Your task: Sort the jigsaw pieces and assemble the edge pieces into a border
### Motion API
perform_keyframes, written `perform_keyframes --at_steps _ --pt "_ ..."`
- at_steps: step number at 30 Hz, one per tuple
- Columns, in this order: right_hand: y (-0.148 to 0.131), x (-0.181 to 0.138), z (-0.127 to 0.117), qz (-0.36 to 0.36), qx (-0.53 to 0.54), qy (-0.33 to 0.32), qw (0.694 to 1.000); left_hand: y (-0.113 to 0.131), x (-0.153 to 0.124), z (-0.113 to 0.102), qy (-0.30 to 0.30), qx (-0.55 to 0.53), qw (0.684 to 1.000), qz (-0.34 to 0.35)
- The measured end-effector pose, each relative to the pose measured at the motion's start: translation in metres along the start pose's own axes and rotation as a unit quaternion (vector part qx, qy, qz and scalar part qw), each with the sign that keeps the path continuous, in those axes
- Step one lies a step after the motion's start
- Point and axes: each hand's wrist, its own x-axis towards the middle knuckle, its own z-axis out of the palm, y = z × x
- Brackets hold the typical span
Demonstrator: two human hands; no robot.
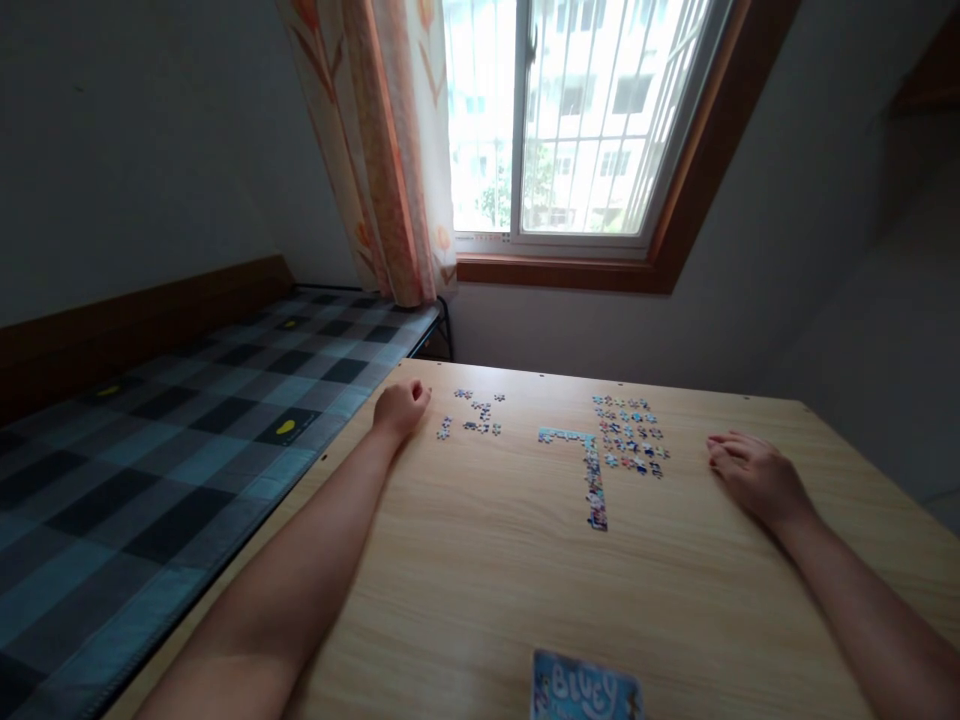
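My left hand (403, 408) rests on the table's far left part, its fingers curled into a loose fist with nothing seen in it. Just right of it lie several loose jigsaw pieces (478, 427). A joined strip of puzzle (595, 490) forms a corner shape in the middle, with a short arm reaching left. Beside that strip, more loose pieces (630, 430) are spread in rough rows. My right hand (759, 478) lies palm down to the right of these rows, fingers stretched out and slightly bent, touching no piece.
A blue box or card marked "Bluey" (585, 688) lies at the near edge of view on the wooden table (465, 580). Left of the table stands a bed with a checked cover (225, 430). A curtain (397, 150) hangs by the barred window (577, 130) behind.
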Motion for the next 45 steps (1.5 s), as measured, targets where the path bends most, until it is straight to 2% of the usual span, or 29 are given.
perform_keyframes --at_steps 12,18,28,31,39,45 --pt "-0.006 0.001 -0.004 0.032 0.009 -0.021 0.999 0.0 0.0 0.006 -0.07 -0.055 0.993 0.072" --pt "-0.009 0.001 -0.006 0.043 0.011 -0.024 0.999 0.0 0.0 0.005 -0.087 -0.062 0.992 0.072" --pt "-0.005 0.0 -0.003 0.005 -0.001 0.01 1.0 0.003 0.0 0.002 -0.104 -0.076 0.99 0.056" --pt "-0.004 0.0 -0.002 0.004 -0.002 0.007 1.0 0.002 0.0 -0.003 -0.151 -0.102 0.981 0.061" --pt "-0.006 0.001 -0.004 0.026 -0.002 -0.007 1.0 0.003 0.002 -0.025 -0.343 -0.142 0.926 0.063" --pt "-0.008 0.001 -0.004 0.023 -0.005 -0.002 1.0 0.007 0.009 -0.035 -0.413 -0.08 0.905 0.063"
